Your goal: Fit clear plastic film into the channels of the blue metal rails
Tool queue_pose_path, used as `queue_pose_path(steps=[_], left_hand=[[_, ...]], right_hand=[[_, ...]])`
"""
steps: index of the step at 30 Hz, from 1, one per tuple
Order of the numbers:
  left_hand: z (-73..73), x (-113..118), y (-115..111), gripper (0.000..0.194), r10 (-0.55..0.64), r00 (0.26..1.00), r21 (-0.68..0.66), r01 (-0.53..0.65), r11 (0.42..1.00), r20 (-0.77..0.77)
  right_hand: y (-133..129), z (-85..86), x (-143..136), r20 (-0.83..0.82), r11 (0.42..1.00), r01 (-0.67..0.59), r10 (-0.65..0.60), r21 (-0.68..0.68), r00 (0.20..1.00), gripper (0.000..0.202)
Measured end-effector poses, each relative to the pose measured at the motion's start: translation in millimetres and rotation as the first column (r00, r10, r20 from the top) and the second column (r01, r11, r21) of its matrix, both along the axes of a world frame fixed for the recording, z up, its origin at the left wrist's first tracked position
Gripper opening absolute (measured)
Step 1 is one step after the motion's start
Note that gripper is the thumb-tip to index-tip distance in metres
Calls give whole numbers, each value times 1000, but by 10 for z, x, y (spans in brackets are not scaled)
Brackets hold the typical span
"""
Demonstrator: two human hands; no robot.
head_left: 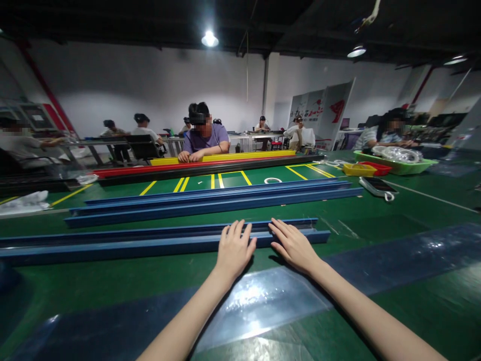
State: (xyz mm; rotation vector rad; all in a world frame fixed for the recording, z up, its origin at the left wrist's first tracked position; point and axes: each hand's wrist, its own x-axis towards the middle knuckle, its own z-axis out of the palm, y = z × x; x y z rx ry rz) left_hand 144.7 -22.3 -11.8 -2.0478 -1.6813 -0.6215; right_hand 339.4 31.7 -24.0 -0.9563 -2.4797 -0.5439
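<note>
A long blue channel [150, 244] lies across the green table in front of me, running off to the left. My left hand [235, 249] is open, its fingers spread over the channel's near edge. To its right, my right hand [295, 245] also rests open with fingers spread, close to the channel's right end. Neither hand is wrapped around anything. Farther back lie more blue channels [210, 203], roughly parallel to the first. Beneath my forearms, a clear shiny sheet [259, 301] covers part of the table.
Beyond the blue channels are black [225, 168], red [139, 171] and yellow [248, 157] strips, with a person's hands at the yellow one. At right sit a phone [378, 187], a yellow tray [358, 170] and a green basket [411, 168] holding coiled tubing. White plastic [26, 203] lies far left.
</note>
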Motion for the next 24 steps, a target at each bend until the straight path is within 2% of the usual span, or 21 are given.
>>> queue_pose_path(steps=[2,4,7,11,14,17,24], left_hand=[[-111,72,-16,37,-100,994,37,101,994,-33],[-176,100,-25,35,-123,992,47,125,991,-33],[-192,95,-27,33,-94,996,56,93,994,0],[-164,92,-30,32,-35,999,77,32,997,35],[-156,99,-36,31,32,998,79,-37,996,58],[-154,97,-38,33,45,997,88,-50,995,58],[-168,83,-23,36,-146,989,58,148,987,-35]], right_hand=[[9,7,17,-41,1000,-23,23,-14,999,44],[17,16,31,-97,999,-36,33,-27,995,42],[30,27,44,-199,1000,-20,16,-18,980,37],[53,37,59,-276,997,70,-62,18,959,30],[59,40,67,-266,995,98,-94,0,959,28],[51,38,64,-219,998,60,-60,-8,974,29],[27,24,43,-128,995,-97,97,6,987,32]])
